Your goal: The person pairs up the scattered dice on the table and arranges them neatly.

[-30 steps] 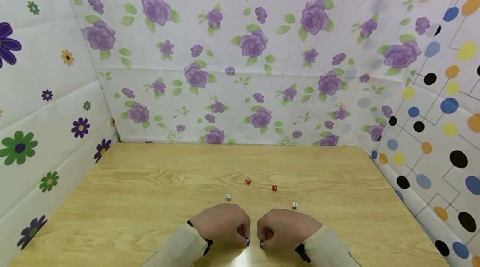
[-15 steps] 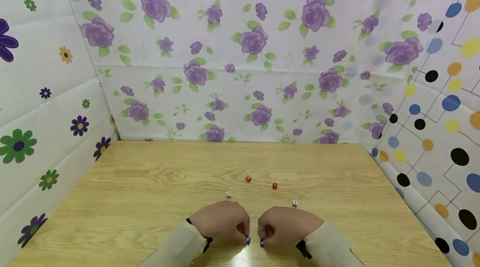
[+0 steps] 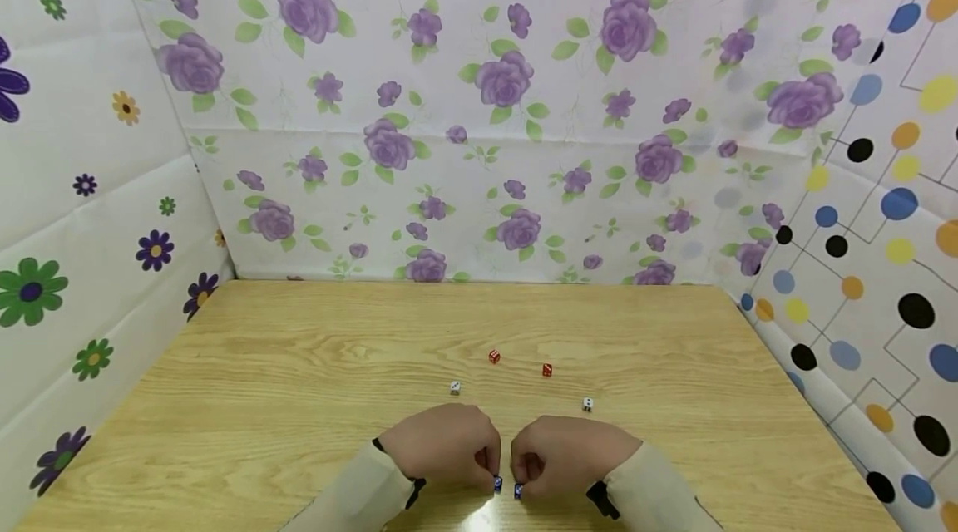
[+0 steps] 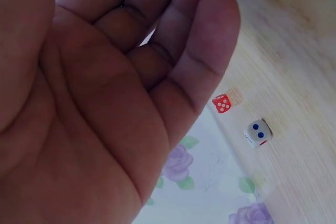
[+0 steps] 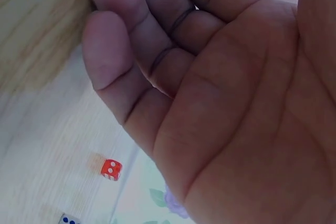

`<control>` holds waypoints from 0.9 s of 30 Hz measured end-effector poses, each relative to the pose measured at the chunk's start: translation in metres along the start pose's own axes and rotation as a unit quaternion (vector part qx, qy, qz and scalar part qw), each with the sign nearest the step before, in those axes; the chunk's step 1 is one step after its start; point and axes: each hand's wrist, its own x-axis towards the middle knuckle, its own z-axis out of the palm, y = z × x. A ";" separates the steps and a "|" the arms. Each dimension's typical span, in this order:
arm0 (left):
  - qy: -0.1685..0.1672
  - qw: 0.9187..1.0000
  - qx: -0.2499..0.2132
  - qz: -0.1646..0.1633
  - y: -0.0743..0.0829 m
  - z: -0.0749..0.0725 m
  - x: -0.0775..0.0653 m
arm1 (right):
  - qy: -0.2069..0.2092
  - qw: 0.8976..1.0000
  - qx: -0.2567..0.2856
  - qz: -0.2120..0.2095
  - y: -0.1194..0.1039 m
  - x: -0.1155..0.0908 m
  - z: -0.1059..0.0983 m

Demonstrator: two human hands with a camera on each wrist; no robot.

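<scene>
Near the front of the wooden table, my left hand (image 3: 449, 446) pinches a small blue die (image 3: 497, 483) between thumb and fingertips. Facing it, my right hand (image 3: 569, 453) pinches a second blue die (image 3: 518, 490). A narrow gap separates the two blue dice. In the wrist views the palms and curled fingers fill much of the picture and hide both blue dice. Beyond the hands lie a white die (image 3: 455, 388) on the left, two red dice, one (image 3: 495, 357) left of the other (image 3: 547, 370), and another white die (image 3: 587, 405) on the right.
The wooden table (image 3: 337, 332) runs back to a floral cloth wall (image 3: 449, 208). A flower-print sheet (image 3: 112, 266) stands along the left and a dotted sheet (image 3: 838, 332) along the right. Light glares off the table between the forearms.
Both hands have drawn slightly toward each other, bringing the two blue dice closer together. The red and white dice stay in place, while the head view has shifted a little.
</scene>
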 end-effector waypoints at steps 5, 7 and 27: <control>-0.001 1.000 0.004 0.007 0.001 0.000 0.001 | -0.004 1.000 0.005 0.009 -0.002 -0.002 -0.001; -0.001 1.000 0.009 0.013 0.002 0.001 0.002 | -0.007 1.000 0.005 0.012 -0.003 -0.002 -0.001; -0.007 0.999 -0.019 0.044 0.004 0.006 0.004 | -0.020 1.000 0.018 -0.001 -0.004 0.002 0.004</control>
